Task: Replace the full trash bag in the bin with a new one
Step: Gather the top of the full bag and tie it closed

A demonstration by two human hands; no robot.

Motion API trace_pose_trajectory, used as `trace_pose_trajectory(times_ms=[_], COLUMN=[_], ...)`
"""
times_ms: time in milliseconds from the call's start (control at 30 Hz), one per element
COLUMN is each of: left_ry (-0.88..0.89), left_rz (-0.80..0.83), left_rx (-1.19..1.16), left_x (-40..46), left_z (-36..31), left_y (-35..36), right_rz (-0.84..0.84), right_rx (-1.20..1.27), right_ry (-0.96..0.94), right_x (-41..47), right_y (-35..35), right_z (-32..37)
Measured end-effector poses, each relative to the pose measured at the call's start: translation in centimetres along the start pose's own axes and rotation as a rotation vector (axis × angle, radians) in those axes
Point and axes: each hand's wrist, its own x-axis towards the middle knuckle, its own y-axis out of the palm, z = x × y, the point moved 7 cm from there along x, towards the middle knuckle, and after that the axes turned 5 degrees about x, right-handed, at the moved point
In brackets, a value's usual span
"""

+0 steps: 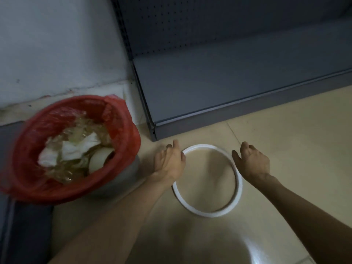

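A grey bin (125, 174) stands at the left, lined with a red trash bag (122, 130) folded over its rim. The bag holds crumpled white paper, clear plastic and a pale round cup. A white ring (205, 213), the bin's retaining hoop, lies flat on the tiled floor to the right of the bin. My left hand (168, 161) hovers over the ring's left edge with fingers spread. At the ring's right edge is my right hand (252, 161), fingers apart. Neither hand holds anything. Whether the left fingertips touch the ring is unclear.
A grey metal shelf base (228, 88) with a perforated back panel stands behind the ring. A pale wall (57, 44) rises behind the bin. A dark mat (24, 225) lies at the lower left. Beige floor tiles (295, 130) spread to the right.
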Motion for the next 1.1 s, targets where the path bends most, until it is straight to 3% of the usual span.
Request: trace_pose_trajectory(times_ms=[233, 500, 733, 900, 1100], left_ry=[0.070, -0.143, -0.378, -0.522, -0.506], left_rz=[-0.208, -0.345, -0.334, -0.282, -0.087], left_rx=[-0.020, 0.079, 0.086, 0.060, 0.015], left_x=[1.0, -3.5, -10.1, -13.2, -13.2], left_z=[0.4, 13.1, 24.5, 29.2, 30.3], left_y=[-14.6, -24.1, -24.5, -22.0, -18.2], right_rz=[-0.151, -0.172, -0.086, 0.052, 0.251], right_rx=[0.109, 0.111, 0.141, 0.156, 0.207], right_ry=[-0.160, -0.423, -0.579, -0.583, -0.599], right_x=[2.8, 1.8, -0.3, -0.5, 0.1], right_y=[-11.5, -16.5, -14.8, -11.9, -8.6], right_z=[10.4, 24.2, 31.8, 33.7, 34.3])
